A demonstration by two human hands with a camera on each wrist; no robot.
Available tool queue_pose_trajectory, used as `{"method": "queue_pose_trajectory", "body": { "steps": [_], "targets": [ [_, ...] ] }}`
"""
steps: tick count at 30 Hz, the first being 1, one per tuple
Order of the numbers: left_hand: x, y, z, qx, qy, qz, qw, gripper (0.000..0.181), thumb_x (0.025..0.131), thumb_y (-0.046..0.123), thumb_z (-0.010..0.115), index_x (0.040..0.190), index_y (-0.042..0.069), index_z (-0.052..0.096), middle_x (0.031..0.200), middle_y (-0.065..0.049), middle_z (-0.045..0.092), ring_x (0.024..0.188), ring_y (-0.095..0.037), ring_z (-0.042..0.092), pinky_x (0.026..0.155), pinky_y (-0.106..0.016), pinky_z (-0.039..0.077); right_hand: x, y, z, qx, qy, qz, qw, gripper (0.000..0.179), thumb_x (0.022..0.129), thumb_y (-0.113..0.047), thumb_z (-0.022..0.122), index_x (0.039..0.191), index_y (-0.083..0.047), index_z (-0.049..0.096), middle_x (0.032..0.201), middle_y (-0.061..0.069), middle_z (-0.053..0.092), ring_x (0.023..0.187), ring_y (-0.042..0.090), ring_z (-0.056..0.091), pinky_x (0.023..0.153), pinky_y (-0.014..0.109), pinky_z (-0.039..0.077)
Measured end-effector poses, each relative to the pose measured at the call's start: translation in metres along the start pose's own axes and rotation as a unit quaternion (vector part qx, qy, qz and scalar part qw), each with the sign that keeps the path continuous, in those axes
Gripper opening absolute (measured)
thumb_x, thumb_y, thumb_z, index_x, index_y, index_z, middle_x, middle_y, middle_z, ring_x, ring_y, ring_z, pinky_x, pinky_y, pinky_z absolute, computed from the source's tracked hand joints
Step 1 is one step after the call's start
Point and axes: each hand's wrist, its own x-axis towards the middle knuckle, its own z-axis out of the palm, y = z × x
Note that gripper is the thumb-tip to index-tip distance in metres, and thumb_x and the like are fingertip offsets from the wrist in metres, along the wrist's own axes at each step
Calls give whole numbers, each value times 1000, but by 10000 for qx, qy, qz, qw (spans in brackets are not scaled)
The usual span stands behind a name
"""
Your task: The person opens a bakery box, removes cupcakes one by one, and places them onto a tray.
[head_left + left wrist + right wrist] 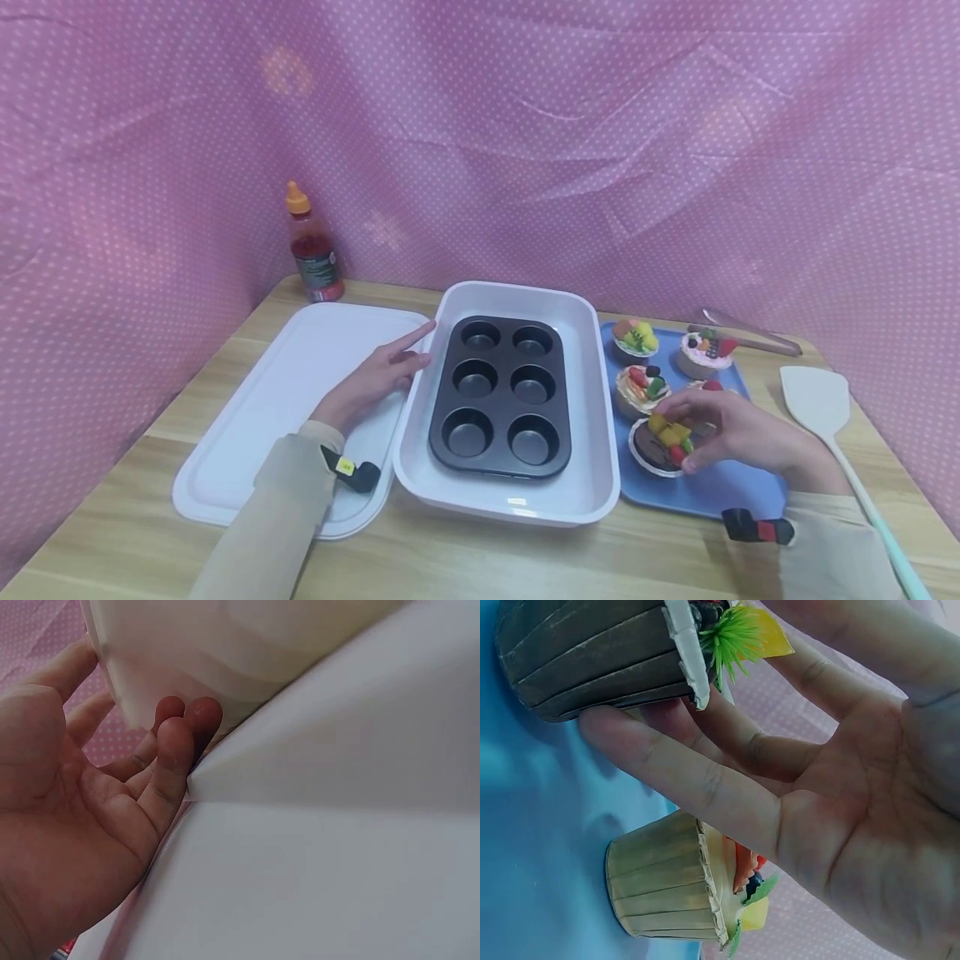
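My right hand (738,429) is at a chocolate cupcake (651,447) topped with fruit, fingers on its far side and thumb at its near rim. In the right wrist view, fingers lie along its dark pleated wrapper (592,656). The cupcake stands on a blue tray (663,492) with several other fruit-topped cupcakes, one of them pale (660,881). Extended fingers of my left hand (371,379) touch the left side of a white deep tray (506,504). Inside this tray lies a black muffin tin (502,400) with hollow cups.
A flat white tray (300,367) lies under my left arm. A sauce bottle (317,258) stands at the back left. Metal tongs (750,331) lie behind the blue tray, and a spatula (817,396) with a pale green handle lies at the right.
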Motion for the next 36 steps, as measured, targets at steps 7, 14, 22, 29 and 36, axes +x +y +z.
{"method": "queue_pose_trajectory", "body": {
  "steps": [7, 14, 22, 29, 36],
  "targets": [
    [2, -1, 2, 173, 59, 90, 9998, 61, 99, 51, 57, 154, 51, 30, 161, -8, 39, 145, -35, 42, 116, -63, 28, 0, 3, 0, 65, -60, 2, 10000, 60, 74, -12, 86, 126, 0, 60, 120, 13, 68, 108, -4, 60, 86, 24, 54],
    [1, 1, 4, 77, 9, 102, 9999, 62, 98, 53, 57, 153, 52, 30, 160, -8, 39, 144, -34, 43, 117, -63, 26, 0, 3, 0, 46, -111, 155, 9998, 60, 73, -13, 87, 126, -1, 61, 121, 17, 67, 108, -2, 61, 89, 21, 52],
    [1, 3, 6, -20, 46, 9, 10000, 58, 98, 54, 57, 150, 56, 33, 155, -11, 46, 143, -34, 45, 118, -63, 24, 1, 9, 1, 512, -225, 80, 9984, 62, 74, -7, 85, 129, 3, 58, 123, 24, 64, 109, -4, 60, 77, 32, 60],
    [1, 3, 5, 82, 52, -53, 9999, 58, 97, 56, 56, 150, 57, 32, 154, -11, 47, 141, -34, 47, 118, -65, 22, 1, 11, 1, 411, -219, 90, 9989, 61, 74, -9, 86, 128, 0, 59, 123, 21, 65, 109, -4, 59, 83, 27, 57],
    [1, 2, 4, 109, 49, -61, 9999, 59, 96, 57, 57, 150, 57, 32, 154, -10, 47, 141, -33, 46, 118, -66, 21, 1, 11, 0, 561, -274, 77, 9980, 60, 75, -7, 84, 129, 2, 58, 124, 18, 66, 110, -4, 59, 80, 31, 59]
  ]
}}
